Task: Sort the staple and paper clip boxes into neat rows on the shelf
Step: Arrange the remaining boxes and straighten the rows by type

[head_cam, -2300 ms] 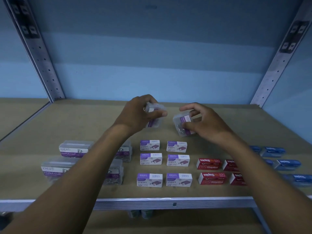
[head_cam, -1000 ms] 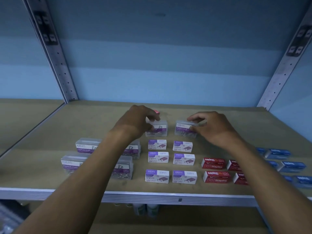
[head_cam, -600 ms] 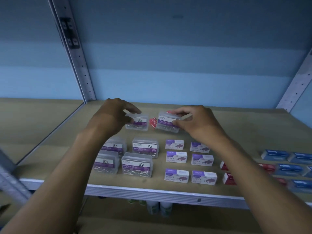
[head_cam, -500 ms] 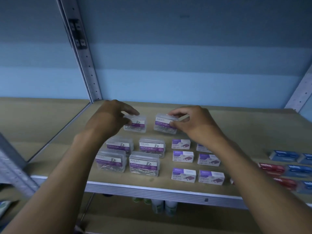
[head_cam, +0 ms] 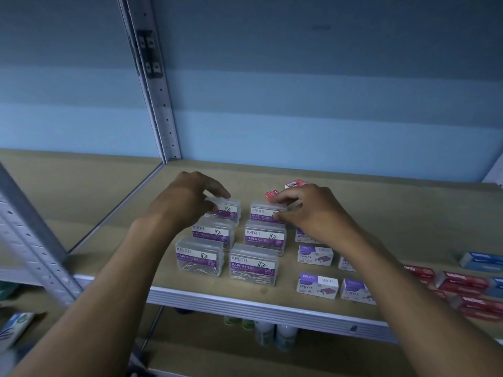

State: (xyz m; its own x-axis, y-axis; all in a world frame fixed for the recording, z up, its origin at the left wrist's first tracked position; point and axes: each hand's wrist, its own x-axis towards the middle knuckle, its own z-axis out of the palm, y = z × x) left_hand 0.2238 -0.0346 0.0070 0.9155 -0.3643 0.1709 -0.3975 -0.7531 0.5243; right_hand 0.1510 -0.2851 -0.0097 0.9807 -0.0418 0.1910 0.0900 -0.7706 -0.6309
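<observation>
Left hand [head_cam: 187,200] fingers curl over the top and side of the back-left clip box [head_cam: 227,210], gripping it. Right hand [head_cam: 313,213] thumb and fingertips pinch the back-right clip box [head_cam: 265,212] at its right end. Both boxes now sit down on the shelf [head_cam: 245,303]; a second ago they were at 12 o'clock of the purple staple columns, further right, and before that held tilted in the air.

They now land at 12 o'clock of the four clear clip boxes [head_cam: 231,251], making a third row, two columns by three. Back pair looks close to lined up with the rows in front, small gap between them like the others.

At 3 o'clock of the clip block: purple staple boxes [head_cam: 317,285] in rows, partly hidden by the right forearm. Further to 3–4 o'clock, red staple boxes [head_cam: 462,281] and blue boxes [head_cam: 480,261] at frame edge.

Two loose red boxes [head_cam: 283,190] lie askew at 12 o'clock behind the right hand, not in any row.

Judgement: clip group looks about done once hands let go; stray red boxes probably still need moving to the red rows.
</observation>
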